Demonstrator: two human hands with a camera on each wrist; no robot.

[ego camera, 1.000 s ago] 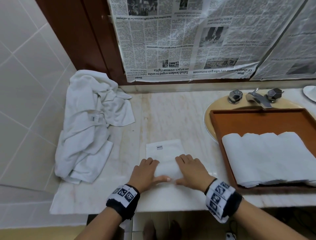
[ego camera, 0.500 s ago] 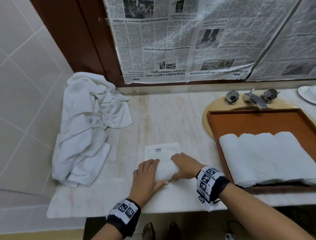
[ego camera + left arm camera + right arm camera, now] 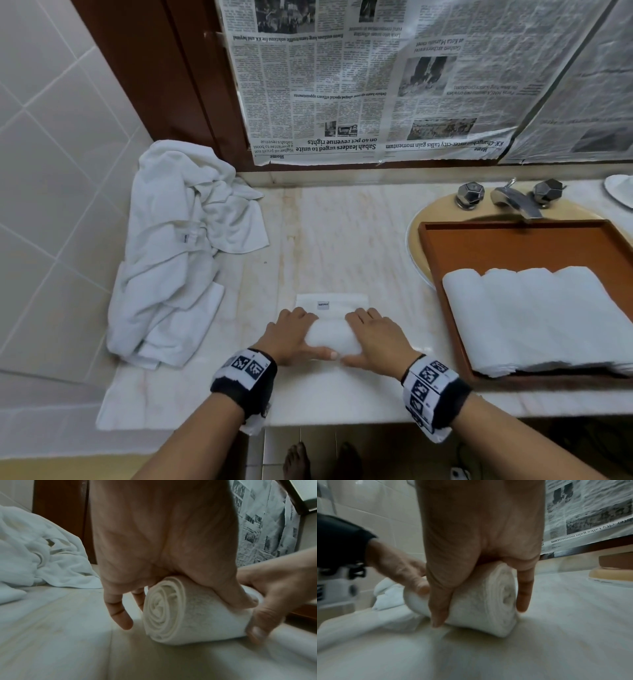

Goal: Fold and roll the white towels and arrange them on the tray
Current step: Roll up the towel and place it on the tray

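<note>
- Showing the head view: the left hand (image 3: 291, 337) and right hand (image 3: 378, 339) curl over the two ends of a half-rolled white towel (image 3: 334, 337) on the marble counter (image 3: 342, 240); a flat unrolled part with a small label (image 3: 323, 305) lies beyond the roll. A wooden tray (image 3: 513, 246), set over the sink (image 3: 416, 233) at the right, holds a row of rolled towels (image 3: 534, 318). A heap of loose towels (image 3: 178, 246) lies at the left; newspaper (image 3: 376, 85) covers the wall behind.
- Left wrist view: the left hand (image 3: 163, 547) grips the roll (image 3: 197, 615) from above, thumb along its near side, fingers behind; the spiral end faces the camera. The right hand (image 3: 274, 595) grips the far end.
- Right wrist view: the right hand (image 3: 479, 540) wraps the roll (image 3: 479, 601), thumb on the near side, little finger down beside the spiral end; the left hand (image 3: 402, 569) presses the other end.
</note>
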